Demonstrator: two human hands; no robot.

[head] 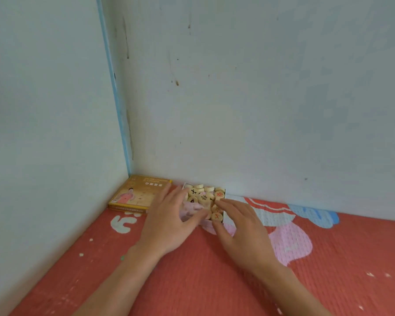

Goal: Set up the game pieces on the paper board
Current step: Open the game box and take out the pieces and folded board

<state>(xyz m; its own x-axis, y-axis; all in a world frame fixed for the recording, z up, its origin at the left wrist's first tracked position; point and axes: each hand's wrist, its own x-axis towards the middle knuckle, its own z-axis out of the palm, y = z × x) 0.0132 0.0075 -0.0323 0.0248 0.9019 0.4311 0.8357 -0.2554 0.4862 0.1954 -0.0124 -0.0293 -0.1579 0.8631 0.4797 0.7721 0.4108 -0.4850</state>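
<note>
A small open cardboard box (224, 217) stands against the wall, filled with several round wooden game pieces (205, 197) marked in black or red. A pale, pinkish folded sheet (190, 210), apparently the paper board, lies in the box's left part. My left hand (169, 222) is on this sheet, thumb at its near edge and fingers over its far side. My right hand (242, 226) grips the box's near right corner, thumb on the front wall and fingers along the right wall.
The yellow box lid (135, 195) lies in the corner, left of the box. Everything rests on a red quilted mat (192, 281) with white, pink and blue figures. Pale walls close off the left and the back.
</note>
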